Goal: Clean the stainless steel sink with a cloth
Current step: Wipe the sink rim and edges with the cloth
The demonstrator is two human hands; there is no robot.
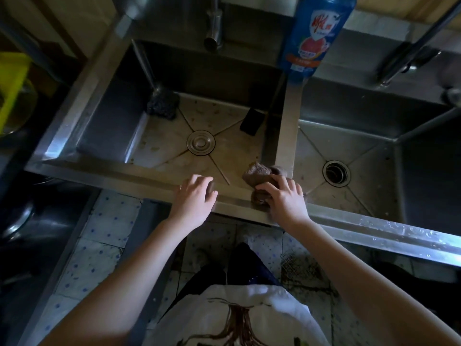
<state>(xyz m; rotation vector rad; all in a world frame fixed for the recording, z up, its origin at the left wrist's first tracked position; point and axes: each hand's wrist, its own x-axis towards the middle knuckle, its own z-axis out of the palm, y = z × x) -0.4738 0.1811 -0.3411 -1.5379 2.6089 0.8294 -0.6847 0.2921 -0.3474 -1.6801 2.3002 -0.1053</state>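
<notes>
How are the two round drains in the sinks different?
The left drain is plugged shut, flat with metal rings; the right drain is open, a dark hole. The left drain looks pale and shiny; the right drain looks black inside. Both are round, metal-rimmed, and sit where four floor creases meet.

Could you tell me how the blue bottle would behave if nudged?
The blue bottle is tall and stands on the narrow divider, so it would probably tip easily. Its smooth plastic may be slippery.
</notes>
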